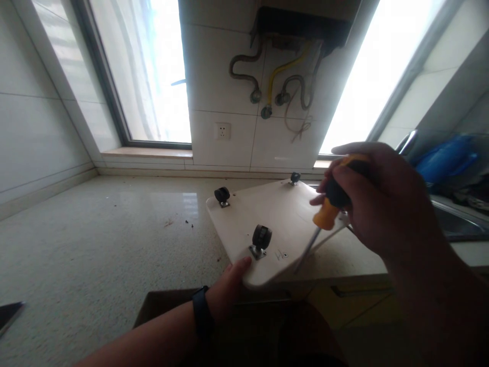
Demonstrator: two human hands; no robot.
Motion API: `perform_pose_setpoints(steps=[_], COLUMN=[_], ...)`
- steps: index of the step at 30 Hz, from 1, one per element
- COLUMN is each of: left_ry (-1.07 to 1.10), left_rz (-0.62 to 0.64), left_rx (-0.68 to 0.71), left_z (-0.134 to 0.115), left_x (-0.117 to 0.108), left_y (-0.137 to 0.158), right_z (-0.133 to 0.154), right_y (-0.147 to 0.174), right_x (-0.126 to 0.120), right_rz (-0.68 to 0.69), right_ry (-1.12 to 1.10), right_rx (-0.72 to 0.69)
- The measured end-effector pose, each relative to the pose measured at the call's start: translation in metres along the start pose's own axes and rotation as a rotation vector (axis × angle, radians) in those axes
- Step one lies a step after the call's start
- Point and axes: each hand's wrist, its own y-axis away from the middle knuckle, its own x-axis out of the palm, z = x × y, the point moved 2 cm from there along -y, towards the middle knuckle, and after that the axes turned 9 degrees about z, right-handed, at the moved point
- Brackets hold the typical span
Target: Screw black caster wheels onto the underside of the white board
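Note:
A white board with rounded corners lies on the counter, casters facing up. My left hand grips its near corner, thumb on top and the other fingers hidden beneath. Right by that thumb stands a black caster on a square metal plate. Two more show: one caster at the left corner and another caster at the far corner. In the air over the board's right side, my right hand is closed around a yellow-and-black screwdriver, its shaft slanting down. My right hand hides part of the right corner.
Small dark screws lie on the speckled counter. A sink and a blue plastic item are at the right. Pipes and a socket are on the tiled wall, between two windows. Drawer fronts show below the counter edge.

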Motion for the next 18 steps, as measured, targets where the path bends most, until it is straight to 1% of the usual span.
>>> perform_pose_setpoints(steps=[2,3,5,7,9,11,13,14,16,17,18], left_ry=[-0.033,-0.058,-0.120,-0.177,-0.240,-0.363,-0.579,-0.693,-0.823,-0.849,-0.824], left_rz=[0.017,0.018,-0.001,0.003,0.063,0.157,0.245,0.281,0.374,0.344,0.228], left_rx=[-0.021,-0.038,-0.078,-0.119,-0.166,-0.223,-0.273,-0.294,-0.409,-0.481,-0.509], left_z=[0.004,0.007,0.014,0.020,0.021,0.014,-0.001,-0.011,-0.034,-0.046,-0.058], left_x=[0.003,0.004,0.010,0.021,0.038,0.054,0.064,0.065,0.056,0.047,0.034], left_y=[0.000,0.001,0.003,0.006,0.009,0.012,0.014,0.014,0.018,0.020,0.022], right_z=[-0.023,-0.036,-0.065,-0.092,-0.112,-0.126,-0.132,-0.132,-0.131,-0.130,-0.128], right_y=[0.019,0.031,0.060,0.091,0.119,0.139,0.149,0.151,0.150,0.148,0.146], right_x=[-0.016,-0.024,-0.033,-0.036,-0.033,-0.028,-0.022,-0.020,-0.017,-0.017,-0.017], right_rz=[-0.012,-0.060,-0.074,-0.019,0.031,0.045,0.014,-0.010,-0.065,-0.092,-0.103], right_ry=[-0.119,-0.170,-0.242,-0.275,-0.332,-0.352,-0.380,-0.384,-0.370,-0.358,-0.350], right_rx=[0.156,0.235,0.457,0.653,0.782,0.850,0.866,0.866,0.873,0.877,0.883])
